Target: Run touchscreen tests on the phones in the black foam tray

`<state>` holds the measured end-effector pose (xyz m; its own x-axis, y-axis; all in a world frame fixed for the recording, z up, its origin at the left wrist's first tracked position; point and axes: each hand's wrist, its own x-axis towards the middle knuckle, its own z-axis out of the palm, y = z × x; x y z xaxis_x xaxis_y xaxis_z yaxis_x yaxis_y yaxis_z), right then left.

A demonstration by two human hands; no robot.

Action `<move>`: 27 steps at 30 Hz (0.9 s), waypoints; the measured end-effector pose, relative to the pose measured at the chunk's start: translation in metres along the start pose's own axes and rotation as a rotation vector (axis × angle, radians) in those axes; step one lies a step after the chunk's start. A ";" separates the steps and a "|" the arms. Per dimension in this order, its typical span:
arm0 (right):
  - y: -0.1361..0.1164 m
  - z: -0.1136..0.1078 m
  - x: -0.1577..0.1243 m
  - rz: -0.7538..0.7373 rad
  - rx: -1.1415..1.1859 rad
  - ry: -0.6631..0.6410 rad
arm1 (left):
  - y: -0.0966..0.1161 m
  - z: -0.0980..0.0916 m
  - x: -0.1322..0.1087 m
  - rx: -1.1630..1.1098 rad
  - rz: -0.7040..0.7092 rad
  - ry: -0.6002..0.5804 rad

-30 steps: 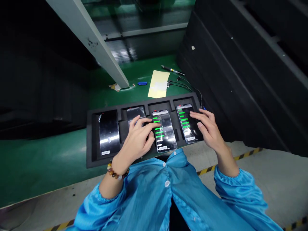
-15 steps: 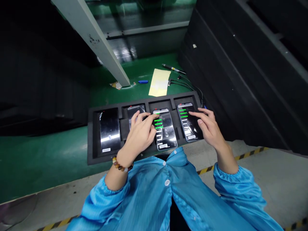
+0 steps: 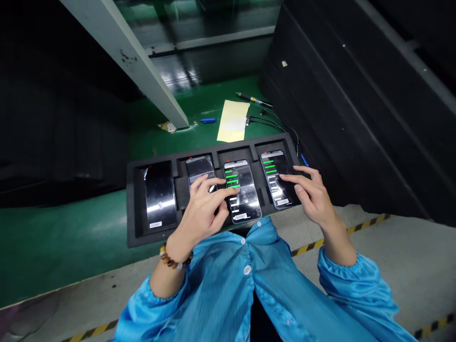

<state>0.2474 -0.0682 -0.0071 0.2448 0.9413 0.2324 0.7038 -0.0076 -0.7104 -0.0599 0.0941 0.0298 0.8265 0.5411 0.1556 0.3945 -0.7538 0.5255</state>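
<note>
A black foam tray [image 3: 133, 216] lies along the near edge of the green table, with phones in its compartments. My left hand [image 3: 204, 206] has its index finger stretched over the screen of the third phone [image 3: 245, 194], which is lit with green and white text lines. On the rightmost phone [image 3: 278, 190], showing a similar list, my right index fingertip rests at or just above the glass. The other fingers of my right hand [image 3: 313, 192] are spread. Partly behind my left hand is the second phone [image 3: 199, 166]. The leftmost phone [image 3: 160, 194] has a dark screen.
Beyond the tray lie a yellow paper [image 3: 231, 121], a black pen [image 3: 254, 99], a blue cap [image 3: 208, 120] and black cables [image 3: 267, 121]. A grey post [image 3: 142, 71] rises behind. Stacked black foam trays [image 3: 338, 118] stand at the right.
Both index fingers have moved down their phone screens, towards me. Green marking now reaches a further line on the third phone's list. The whole view has shifted slightly.
</note>
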 end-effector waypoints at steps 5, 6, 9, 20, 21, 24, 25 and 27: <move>-0.002 -0.003 -0.003 0.016 0.023 0.083 | -0.001 0.001 0.001 0.008 0.004 -0.028; -0.001 -0.004 -0.004 0.023 0.020 0.092 | -0.001 0.001 0.000 0.012 -0.001 -0.022; 0.000 -0.005 -0.004 0.050 0.016 0.091 | -0.001 0.000 0.001 0.031 -0.023 0.039; 0.000 0.002 0.002 0.071 -0.040 0.038 | 0.002 0.001 0.010 0.064 -0.067 0.036; 0.000 0.001 0.002 0.069 -0.045 0.047 | 0.002 0.002 0.010 0.060 -0.048 0.031; -0.002 0.000 0.001 0.063 -0.041 0.086 | 0.002 0.007 0.011 0.048 -0.011 0.013; -0.004 0.000 0.000 0.065 -0.041 0.101 | 0.002 0.008 0.012 0.045 -0.009 0.004; -0.009 0.000 -0.001 0.072 -0.054 0.121 | 0.003 0.007 0.011 0.042 -0.013 -0.003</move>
<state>0.2409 -0.0692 -0.0015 0.3721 0.8902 0.2628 0.7155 -0.0947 -0.6922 -0.0464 0.0957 0.0269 0.8225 0.5496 0.1463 0.4217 -0.7620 0.4915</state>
